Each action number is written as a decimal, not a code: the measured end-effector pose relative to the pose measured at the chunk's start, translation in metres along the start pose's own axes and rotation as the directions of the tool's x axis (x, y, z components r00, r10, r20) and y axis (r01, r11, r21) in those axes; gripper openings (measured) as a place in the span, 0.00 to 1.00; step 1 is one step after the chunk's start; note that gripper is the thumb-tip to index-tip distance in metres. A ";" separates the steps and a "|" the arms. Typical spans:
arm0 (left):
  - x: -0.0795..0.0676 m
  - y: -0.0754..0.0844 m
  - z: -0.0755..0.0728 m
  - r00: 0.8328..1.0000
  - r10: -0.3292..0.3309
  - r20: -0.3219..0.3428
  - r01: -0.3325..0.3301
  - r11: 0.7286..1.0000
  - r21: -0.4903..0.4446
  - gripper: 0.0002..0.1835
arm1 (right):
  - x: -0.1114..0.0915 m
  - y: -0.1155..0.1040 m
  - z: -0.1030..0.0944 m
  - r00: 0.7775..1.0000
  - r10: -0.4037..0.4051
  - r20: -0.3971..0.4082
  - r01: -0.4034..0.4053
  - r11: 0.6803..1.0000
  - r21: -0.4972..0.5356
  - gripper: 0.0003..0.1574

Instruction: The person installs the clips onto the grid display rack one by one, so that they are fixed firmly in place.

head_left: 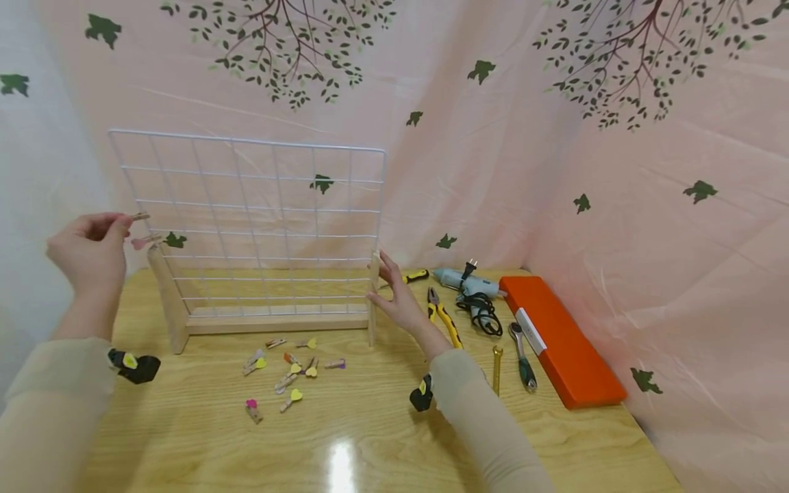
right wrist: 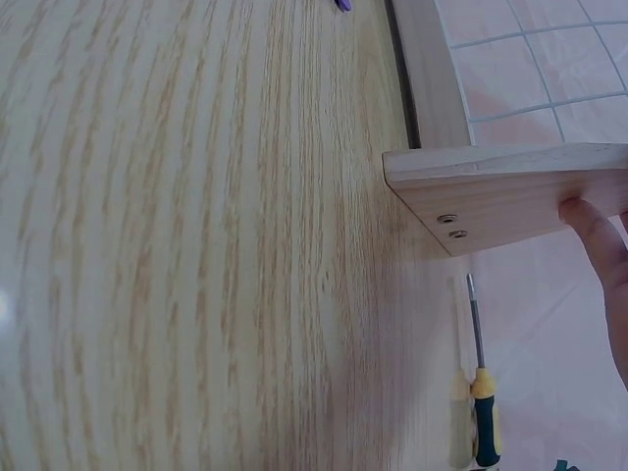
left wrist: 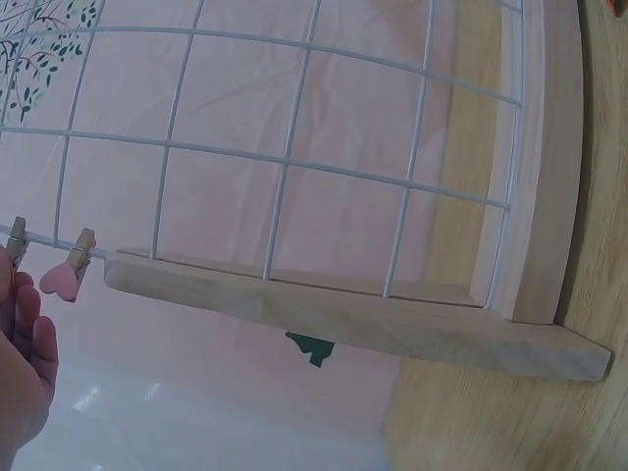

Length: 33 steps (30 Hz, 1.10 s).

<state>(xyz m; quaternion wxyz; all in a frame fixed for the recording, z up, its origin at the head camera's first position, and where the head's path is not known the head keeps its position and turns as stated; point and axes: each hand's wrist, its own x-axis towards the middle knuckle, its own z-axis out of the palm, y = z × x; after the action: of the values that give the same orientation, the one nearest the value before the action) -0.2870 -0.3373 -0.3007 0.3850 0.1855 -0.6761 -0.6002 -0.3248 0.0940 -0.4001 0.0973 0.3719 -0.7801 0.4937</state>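
A white wire grid rack [head_left: 277, 236] stands upright in a wooden frame on the table. My left hand [head_left: 92, 250] pinches a small wooden clothespin [head_left: 140, 216] at the grid's left edge wire. Just below it, a clothespin with a pink heart [left wrist: 63, 282] is clipped to the same wire, above the left wooden side support [left wrist: 353, 329]. At the other end, my right hand [head_left: 401, 301] holds the right side support [right wrist: 510, 196], a finger against its outer face. More heart-topped clothespins [head_left: 296, 370] lie scattered on the table before the rack.
Right of the rack lie a screwdriver [right wrist: 481, 412], pliers [head_left: 445, 318], a glue gun [head_left: 474, 284] with its black cord, a wrench [head_left: 496, 370] and a ratchet [head_left: 522, 359]. An orange case [head_left: 564, 342] lies along the table's right edge. Printed curtains hang behind.
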 end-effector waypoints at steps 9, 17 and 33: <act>-0.001 0.001 0.000 0.999 0.034 0.043 -0.038 0.993 0.111 0.21 | 0.000 0.000 -0.001 1.000 -0.002 -0.005 0.002 1.000 -0.003 0.49; -0.004 0.003 0.006 1.000 0.027 0.016 -0.028 0.997 0.075 0.17 | -0.001 0.001 -0.001 1.000 0.007 -0.003 -0.007 1.000 0.004 0.49; -0.015 0.003 0.000 0.997 0.083 -0.002 -0.082 0.991 0.102 0.24 | 0.000 0.000 0.000 1.000 -0.014 0.001 0.014 1.000 0.011 0.49</act>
<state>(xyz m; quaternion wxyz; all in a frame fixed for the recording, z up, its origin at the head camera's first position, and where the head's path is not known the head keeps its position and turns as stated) -0.2767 -0.3256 -0.3027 0.4016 0.1785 -0.7118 -0.5479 -0.3252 0.0935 -0.4005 0.0983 0.3779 -0.7749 0.4970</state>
